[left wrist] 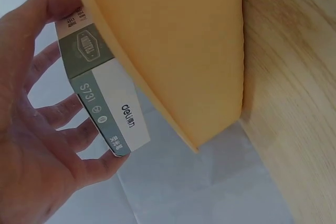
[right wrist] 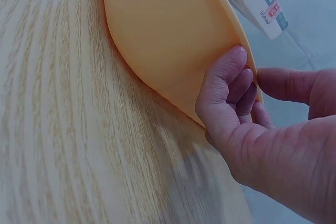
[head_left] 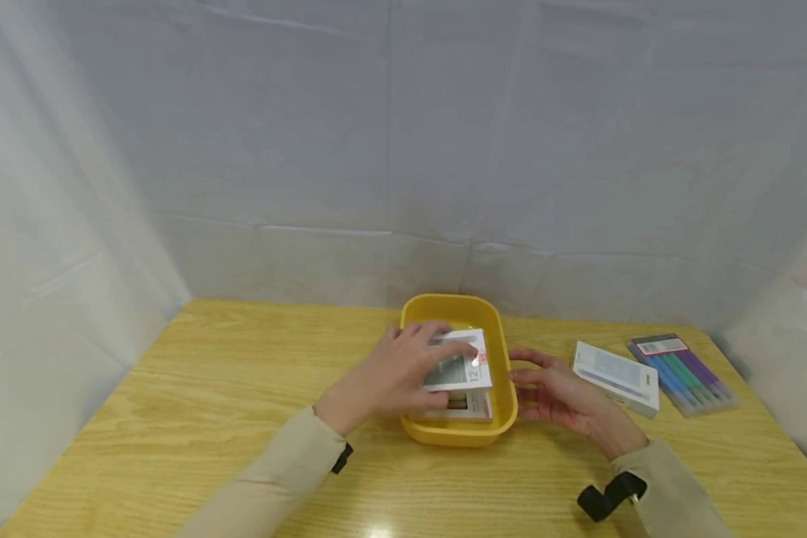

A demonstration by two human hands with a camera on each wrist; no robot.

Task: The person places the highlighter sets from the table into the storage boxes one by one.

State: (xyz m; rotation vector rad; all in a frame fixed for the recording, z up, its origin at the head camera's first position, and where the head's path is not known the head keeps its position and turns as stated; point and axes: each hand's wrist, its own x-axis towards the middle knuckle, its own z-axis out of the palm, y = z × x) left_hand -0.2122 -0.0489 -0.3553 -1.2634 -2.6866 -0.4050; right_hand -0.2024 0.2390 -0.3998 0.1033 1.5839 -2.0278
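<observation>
My left hand (head_left: 403,370) grips a white and grey-green highlighter box (head_left: 462,362) from above, over the yellow plastic basket (head_left: 504,396). In the left wrist view, "deli" and "S731" are printed on that highlighter box (left wrist: 113,106), and the thumb and fingers span it beside the basket's rim. Beneath it, another pale box (head_left: 474,409) lies inside the basket, partly covered. At the basket's right side is my right hand (head_left: 558,392). The right wrist view has its thumb at the rim and curled fingers (right wrist: 226,77) against the outer wall, pinching the rim.
To the right of the basket, a white pen box (head_left: 616,379) lies on the wooden table (head_left: 242,373). Beyond it is a clear pack of blue, green and purple pens (head_left: 686,377). A pale curtain (head_left: 390,149) hangs behind the table and at both sides.
</observation>
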